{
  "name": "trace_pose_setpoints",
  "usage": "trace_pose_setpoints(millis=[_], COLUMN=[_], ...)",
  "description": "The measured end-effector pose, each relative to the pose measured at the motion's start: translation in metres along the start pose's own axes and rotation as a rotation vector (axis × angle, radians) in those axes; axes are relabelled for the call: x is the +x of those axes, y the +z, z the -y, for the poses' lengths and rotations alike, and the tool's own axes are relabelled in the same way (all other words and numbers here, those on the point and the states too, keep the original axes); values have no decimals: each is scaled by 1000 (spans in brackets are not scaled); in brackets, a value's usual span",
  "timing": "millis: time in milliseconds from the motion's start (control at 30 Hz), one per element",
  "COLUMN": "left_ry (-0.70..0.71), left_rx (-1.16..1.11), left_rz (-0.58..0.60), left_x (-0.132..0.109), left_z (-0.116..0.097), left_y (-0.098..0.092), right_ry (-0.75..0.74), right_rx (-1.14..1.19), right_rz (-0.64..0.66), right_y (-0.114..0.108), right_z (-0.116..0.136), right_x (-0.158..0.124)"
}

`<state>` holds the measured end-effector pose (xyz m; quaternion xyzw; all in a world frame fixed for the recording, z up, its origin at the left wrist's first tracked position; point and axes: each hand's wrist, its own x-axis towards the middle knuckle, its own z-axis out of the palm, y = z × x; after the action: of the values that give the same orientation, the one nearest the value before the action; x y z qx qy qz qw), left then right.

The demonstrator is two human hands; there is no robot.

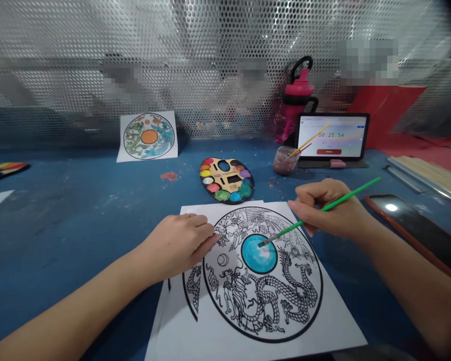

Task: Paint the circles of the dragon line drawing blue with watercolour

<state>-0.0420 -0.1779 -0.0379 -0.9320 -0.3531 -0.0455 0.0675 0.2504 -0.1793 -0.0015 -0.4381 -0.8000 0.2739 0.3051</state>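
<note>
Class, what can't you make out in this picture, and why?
Head view:
Lower sheet: drawing mostly covered by the upper sheet.
Brushes: lower ends hidden inside the cloudy cup.
Phone: one end cut off by the right edge.
Palette: print too small to read.

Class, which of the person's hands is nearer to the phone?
Right. The right hand, holding the green brush, is just left of the phone; the left hand rests on the paper, farther off, across the blue circle.

Green paintbrush [338, 201], turquoise disc [252, 256], scale-patterned dragon [267, 288]
</note>
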Motion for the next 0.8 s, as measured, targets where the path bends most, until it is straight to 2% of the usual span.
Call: trace_pose_setpoints(millis=[133,367,433,600,800], left_ry=[9,5,4,17,8], left_rx=[2,-3,0,13,20], left_rz=[-9,-14,-6,-6,27], left_x=[0,1,2,3,3], left_z=[0,-2,-3,-5,-6], left_y=[1,0,-1,-2,-3], right_ry=[2,119,116,23,-72], right_rx=[-4,173,180,77,-154], right_rz=[1,-357,-404,-349,-253], right_y=[-3,-3,3,20,30], right_z=[-2,-10,-14,-24,-20], right_x=[0,9,13,27,42])
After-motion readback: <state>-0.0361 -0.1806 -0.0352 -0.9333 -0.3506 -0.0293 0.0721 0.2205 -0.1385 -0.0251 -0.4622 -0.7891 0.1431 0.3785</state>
